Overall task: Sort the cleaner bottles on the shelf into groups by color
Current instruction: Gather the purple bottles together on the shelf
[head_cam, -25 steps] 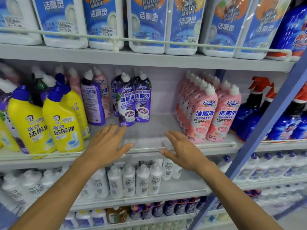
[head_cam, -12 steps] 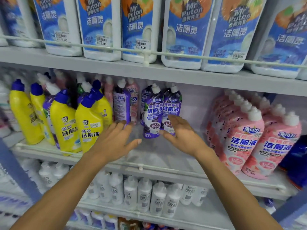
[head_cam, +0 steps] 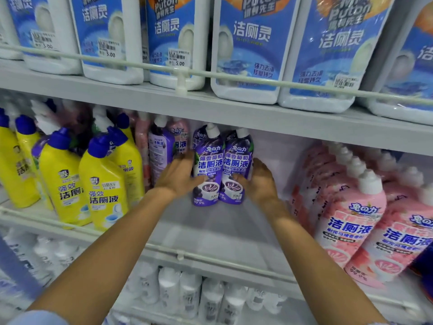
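Observation:
Two purple cleaner bottles stand side by side at the middle of the shelf (head_cam: 218,228). My left hand (head_cam: 179,178) holds the left purple bottle (head_cam: 207,160) from its left side, thumb across its front. My right hand (head_cam: 259,181) holds the right purple bottle (head_cam: 237,160) from its right side, thumb on the label. Yellow bottles with blue caps (head_cam: 103,184) crowd the shelf's left part. Pink bottles with white caps (head_cam: 346,226) fill the right part. Behind my left hand stand another purple bottle (head_cam: 159,148) and a pink one (head_cam: 181,137), mixed together.
A thin rail (head_cam: 210,256) runs along the shelf's front edge. Large white jugs with blue labels (head_cam: 246,43) line the shelf above, low over the bottle caps. Small white bottles (head_cam: 187,292) fill the shelf below. Bare shelf floor lies in front of the purple pair.
Both hands have moved forward from the shelf's front to the two purple bottles and closed on their sides. The view has come closer and shifted left.

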A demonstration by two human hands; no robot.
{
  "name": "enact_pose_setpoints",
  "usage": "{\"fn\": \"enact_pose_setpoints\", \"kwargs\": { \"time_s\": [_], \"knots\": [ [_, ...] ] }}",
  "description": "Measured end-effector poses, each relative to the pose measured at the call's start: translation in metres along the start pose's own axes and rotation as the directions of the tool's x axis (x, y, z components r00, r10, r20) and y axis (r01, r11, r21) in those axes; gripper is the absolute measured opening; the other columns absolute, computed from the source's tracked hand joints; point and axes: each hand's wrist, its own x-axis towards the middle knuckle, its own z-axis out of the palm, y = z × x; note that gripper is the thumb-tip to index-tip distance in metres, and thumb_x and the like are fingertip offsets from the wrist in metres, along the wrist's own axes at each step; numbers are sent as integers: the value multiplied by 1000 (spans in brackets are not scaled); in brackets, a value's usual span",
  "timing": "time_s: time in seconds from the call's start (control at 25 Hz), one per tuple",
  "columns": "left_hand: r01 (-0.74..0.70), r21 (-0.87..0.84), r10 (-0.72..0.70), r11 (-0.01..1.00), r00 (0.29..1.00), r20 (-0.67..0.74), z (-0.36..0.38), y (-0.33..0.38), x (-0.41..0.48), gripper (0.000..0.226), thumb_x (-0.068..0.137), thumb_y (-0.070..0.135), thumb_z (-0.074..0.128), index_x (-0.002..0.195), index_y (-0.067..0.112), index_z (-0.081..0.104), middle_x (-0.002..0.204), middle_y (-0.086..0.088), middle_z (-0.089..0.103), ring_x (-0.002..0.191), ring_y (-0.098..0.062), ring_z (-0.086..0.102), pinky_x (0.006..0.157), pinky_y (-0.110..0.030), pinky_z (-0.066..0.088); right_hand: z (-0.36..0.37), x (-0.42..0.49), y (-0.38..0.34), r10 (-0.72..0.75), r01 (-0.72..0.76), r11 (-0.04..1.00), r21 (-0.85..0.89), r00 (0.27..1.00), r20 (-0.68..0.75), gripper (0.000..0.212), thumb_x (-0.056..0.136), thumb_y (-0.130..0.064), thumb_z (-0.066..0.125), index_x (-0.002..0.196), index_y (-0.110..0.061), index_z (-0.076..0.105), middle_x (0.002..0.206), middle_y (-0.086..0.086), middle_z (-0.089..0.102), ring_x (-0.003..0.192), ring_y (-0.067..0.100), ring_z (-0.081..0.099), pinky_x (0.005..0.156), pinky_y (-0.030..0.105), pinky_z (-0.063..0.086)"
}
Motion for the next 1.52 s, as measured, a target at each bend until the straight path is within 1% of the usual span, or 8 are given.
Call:
{"fn": "enact_pose_setpoints", "kwargs": {
  "time_s": [0.24,0.48,0.8,0.96,1.04,1.2,1.36,1.52],
  "knots": [
    [-7,-412,3,911,1000,-9,21,-19,13,39,81,10,83,108,12,55,99,7,72,81,8,70,71,-14,56,12,6,19,11,-13,967,256,1000,13,53,80,-46,80,115,-12,61,111,4,74,93,21,72,83,44,61],
    [-7,-401,7,916,1000,0,15,-55,34,44,81,6,82,117,12,57,111,-2,74,97,-18,73,88,-46,60,20,5,14,15,-2,946,323,999,-38,47,80,-39,83,113,-13,63,109,3,75,92,19,73,84,43,61],
    [31,-286,-52,958,996,-67,13,-51,38,43,78,14,85,115,7,65,111,-8,75,97,-23,73,88,-39,59,32,5,-5,8,11,942,337,998,-55,47,82,-34,82,117,-9,62,114,7,74,93,21,72,84,40,61],
    [61,-280,-91,958,991,-95,17,-46,35,38,75,14,87,108,8,70,104,-8,77,83,-17,68,76,-25,51,32,5,-8,-6,22,953,303,998,-55,47,85,-33,80,120,-8,62,117,5,73,90,15,70,76,19,58],
    [52,-319,-84,946,993,-86,20,-45,35,42,73,16,88,110,11,69,104,-7,77,85,-17,70,80,-29,56,31,6,-8,-25,40,958,284,998,-55,46,86,-31,79,121,-7,62,116,5,73,86,10,67,67,3,48],
    [51,-348,-81,936,994,-72,24,-46,35,52,71,23,89,117,16,66,106,-4,77,93,-21,74,88,-43,60,26,8,-7,-51,65,960,272,997,-60,43,87,-28,78,121,-6,63,115,6,73,83,8,65,64,-1,45],
    [64,-376,-81,924,996,-29,28,-49,36,59,70,32,88,121,18,62,113,-3,75,98,-22,73,89,-46,60,21,9,-5,-61,60,961,271,998,-5,46,87,-29,78,124,-7,62,115,3,72,82,2,67,67,3,49],
    [90,-366,-104,926,994,-20,42,-61,45,77,54,62,73,122,30,56,116,3,74,99,-19,73,89,-45,60,16,12,-3,-54,44,969,243,998,33,53,86,-35,78,126,-7,60,122,9,72,98,20,72,87,34,60]
  ]
}}
